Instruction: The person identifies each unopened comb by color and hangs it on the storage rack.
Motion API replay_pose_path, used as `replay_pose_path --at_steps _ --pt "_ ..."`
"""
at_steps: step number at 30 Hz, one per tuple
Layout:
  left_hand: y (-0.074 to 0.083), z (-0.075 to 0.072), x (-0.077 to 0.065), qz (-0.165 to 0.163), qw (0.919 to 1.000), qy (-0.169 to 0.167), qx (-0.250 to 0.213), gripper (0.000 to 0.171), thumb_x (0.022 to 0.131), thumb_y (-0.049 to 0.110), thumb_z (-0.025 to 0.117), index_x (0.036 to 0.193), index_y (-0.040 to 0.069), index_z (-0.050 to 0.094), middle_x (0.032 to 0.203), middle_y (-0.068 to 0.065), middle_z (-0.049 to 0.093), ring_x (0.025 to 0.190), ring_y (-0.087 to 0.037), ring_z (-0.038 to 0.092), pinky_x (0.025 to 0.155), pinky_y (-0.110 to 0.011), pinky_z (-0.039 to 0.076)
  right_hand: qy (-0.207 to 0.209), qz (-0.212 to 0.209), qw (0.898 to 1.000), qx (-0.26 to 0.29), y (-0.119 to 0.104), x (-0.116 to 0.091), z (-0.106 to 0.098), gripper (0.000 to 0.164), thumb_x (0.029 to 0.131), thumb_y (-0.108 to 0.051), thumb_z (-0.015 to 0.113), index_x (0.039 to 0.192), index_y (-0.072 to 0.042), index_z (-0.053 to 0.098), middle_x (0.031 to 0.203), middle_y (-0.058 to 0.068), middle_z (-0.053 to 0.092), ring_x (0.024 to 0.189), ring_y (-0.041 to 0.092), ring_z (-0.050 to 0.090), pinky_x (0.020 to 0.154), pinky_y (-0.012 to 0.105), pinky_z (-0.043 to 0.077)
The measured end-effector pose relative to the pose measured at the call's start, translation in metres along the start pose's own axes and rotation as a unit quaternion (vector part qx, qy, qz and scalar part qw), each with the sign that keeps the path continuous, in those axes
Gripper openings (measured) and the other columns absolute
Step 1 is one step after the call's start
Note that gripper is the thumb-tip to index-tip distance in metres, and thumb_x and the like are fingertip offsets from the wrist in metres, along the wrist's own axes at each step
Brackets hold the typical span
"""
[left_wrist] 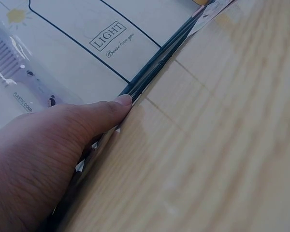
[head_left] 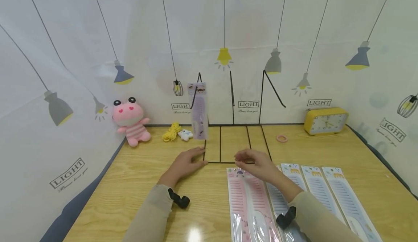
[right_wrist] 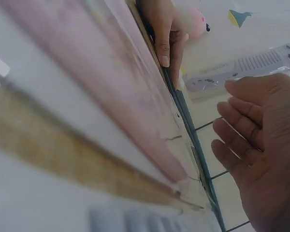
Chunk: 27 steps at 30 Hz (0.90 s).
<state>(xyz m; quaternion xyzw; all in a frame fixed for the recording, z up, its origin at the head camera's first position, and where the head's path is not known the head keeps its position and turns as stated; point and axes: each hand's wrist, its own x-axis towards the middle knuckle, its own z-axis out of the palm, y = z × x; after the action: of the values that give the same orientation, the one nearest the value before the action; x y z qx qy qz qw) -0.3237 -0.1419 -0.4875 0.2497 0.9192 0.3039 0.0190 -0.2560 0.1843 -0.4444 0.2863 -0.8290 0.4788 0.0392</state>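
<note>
A black wire display rack point(head_left: 220, 144) stands on the table with upright hooks at its back. From its leftmost hook hangs a purple comb in a clear package point(head_left: 198, 115). My left hand point(head_left: 184, 164) rests at the rack's front left corner, its thumb point(left_wrist: 118, 99) touching the front wire in the left wrist view. Above the rack's front wire, my right hand point(head_left: 259, 164) hovers with loosely bent fingers and nothing between them. Pink packaged combs point(head_left: 237, 195) lie just below it, with blue packaged combs point(head_left: 321, 187) to their right, partly behind the right forearm.
A pink plush toy point(head_left: 130, 122) sits at the back left. Beside it lie a yellow cord bundle point(head_left: 171, 132) and a small white figure point(head_left: 185, 135). At the back right are a pink ring point(head_left: 282, 138) and a yellow clock point(head_left: 326, 121). A printed curtain point(head_left: 248, 24) closes off the back.
</note>
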Motion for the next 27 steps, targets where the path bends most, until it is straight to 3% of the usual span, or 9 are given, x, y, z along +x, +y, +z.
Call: replay_pose_path --at_steps 6,12,20,27 --pt "0.000 -0.001 0.000 -0.003 1.0000 0.003 -0.001 0.063 0.095 0.054 0.064 0.149 0.025 0.051 0.156 0.005 0.043 0.145 -0.017 0.036 0.119 -0.045 0.030 -0.028 0.012 0.998 -0.058 0.024 -0.006 0.002 0.032 0.095 -0.022 0.072 0.121 -0.004 0.067 0.112 0.004 0.071 0.103 0.020 0.067 0.090 0.033 0.057" --pt "0.000 0.000 -0.001 -0.003 1.0000 0.004 0.001 0.063 0.095 0.054 0.063 0.150 0.026 0.051 0.156 0.003 0.043 0.145 -0.020 0.037 0.118 -0.047 0.031 -0.064 -0.047 0.982 -0.170 0.037 -0.010 0.002 0.039 0.093 -0.036 0.074 0.123 -0.012 0.067 0.120 0.000 0.064 0.106 0.016 0.059 0.089 0.038 0.053" --pt "0.004 0.001 -0.005 -0.003 1.0000 -0.001 -0.005 0.063 0.096 0.053 0.063 0.150 0.023 0.051 0.156 0.001 0.043 0.145 -0.022 0.036 0.118 -0.049 0.030 -0.089 -0.053 0.974 -0.200 0.034 -0.013 0.006 0.051 0.085 -0.051 0.077 0.121 -0.017 0.067 0.121 -0.002 0.056 0.107 0.013 0.051 0.091 0.039 0.050" --pt "0.004 -0.001 -0.005 0.000 1.0000 0.005 0.008 0.063 0.096 0.056 0.062 0.150 0.026 0.051 0.156 0.001 0.043 0.144 -0.022 0.038 0.118 -0.047 0.030 -0.091 -0.029 0.978 -0.185 0.032 -0.010 0.006 0.053 0.080 -0.055 0.080 0.114 -0.017 0.063 0.122 -0.003 0.055 0.115 0.018 0.050 0.101 0.047 0.047"
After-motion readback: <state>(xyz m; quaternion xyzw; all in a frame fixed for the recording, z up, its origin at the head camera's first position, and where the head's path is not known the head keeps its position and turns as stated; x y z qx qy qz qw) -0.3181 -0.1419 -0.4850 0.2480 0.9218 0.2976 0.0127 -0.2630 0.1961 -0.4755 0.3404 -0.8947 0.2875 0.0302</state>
